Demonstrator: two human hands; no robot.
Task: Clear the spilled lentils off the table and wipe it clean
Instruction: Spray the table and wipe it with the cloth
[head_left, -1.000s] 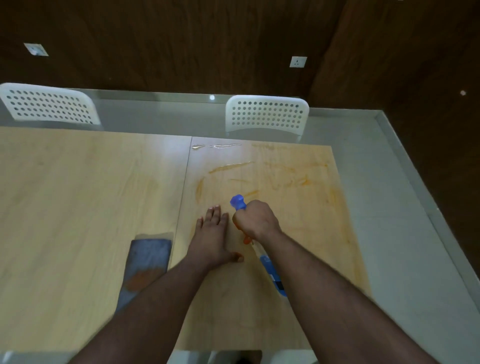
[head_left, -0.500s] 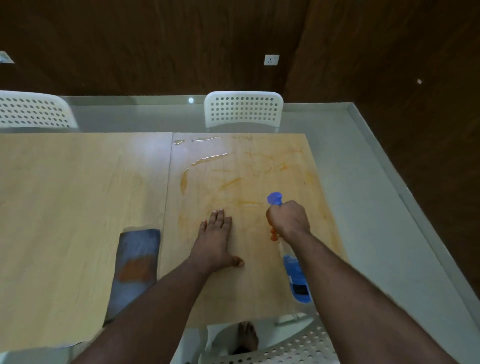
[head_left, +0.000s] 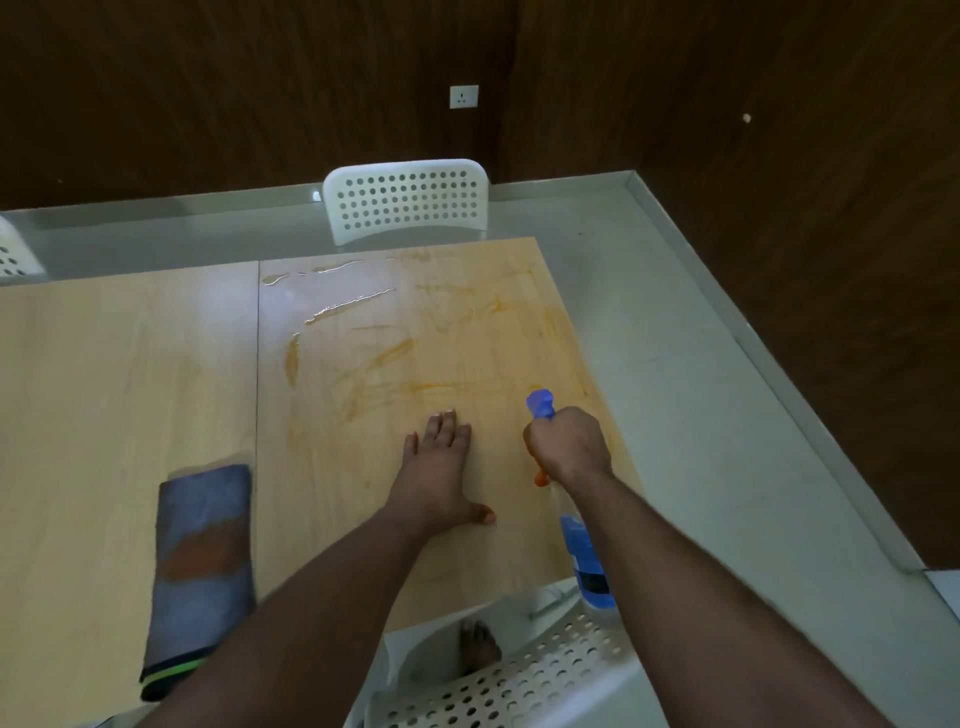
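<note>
Low and right of centre, right hand (head_left: 569, 447) curled tight round the neck of a clear spray bottle of blue liquid (head_left: 584, 551), blue nozzle aimed up-frame. Just left, left hand (head_left: 441, 467) flat, fingers straight, pressed on the pale wooden table (head_left: 130, 374). Lower left, folded grey-blue stained cloth (head_left: 202, 566) waiting. Best sprayed over the orange lentil smears (head_left: 395, 353) mid-frame, evenly, not the far wet streaks.

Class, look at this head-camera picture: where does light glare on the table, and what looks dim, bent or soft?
Head view: glare glints on the wet streaks at the table's far edge; the wood-panelled wall is very dim; the wide lens bends the table edges; the spray bottle in the right hand looks slightly soft.
</note>
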